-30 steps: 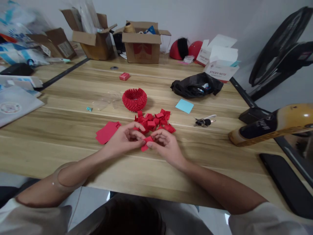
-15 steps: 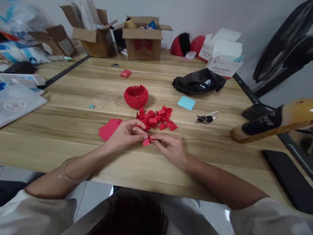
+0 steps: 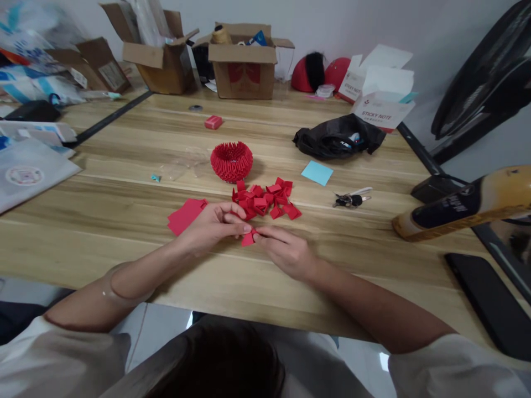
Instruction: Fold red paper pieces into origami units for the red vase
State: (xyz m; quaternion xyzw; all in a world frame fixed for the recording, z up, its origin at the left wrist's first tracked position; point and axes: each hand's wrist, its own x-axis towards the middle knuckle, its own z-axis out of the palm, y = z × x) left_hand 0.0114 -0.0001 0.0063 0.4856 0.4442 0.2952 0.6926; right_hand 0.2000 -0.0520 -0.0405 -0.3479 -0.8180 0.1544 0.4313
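Between my two hands is a small piece of red folded paper (image 3: pixel 248 239). My left hand (image 3: pixel 215 225) pinches it from the left with thumb and fingers. My right hand (image 3: pixel 287 251) pinches its right side, the fingertips of both hands almost meeting. Just beyond the hands lies a loose pile of folded red paper pieces (image 3: pixel 274 198). Beside my left wrist is a stack of flat red paper sheets (image 3: pixel 186 215), partly covered by the hand. A round red bowl shape built of many folded paper pieces (image 3: pixel 231 163) stands behind the pile.
Farther back sit a red packet (image 3: pixel 213 122), a blue sticky note (image 3: pixel 317 172), a black plastic bag (image 3: pixel 338 138) and keys (image 3: pixel 350 200). A bottle (image 3: pixel 456 207) and a phone (image 3: pixel 489 301) are at right. Cardboard boxes (image 3: pixel 244 74) line the wall.
My right fingers have closed in on the red paper piece, and the strip that stuck out toward them is now folded or covered. The left hand has barely moved.
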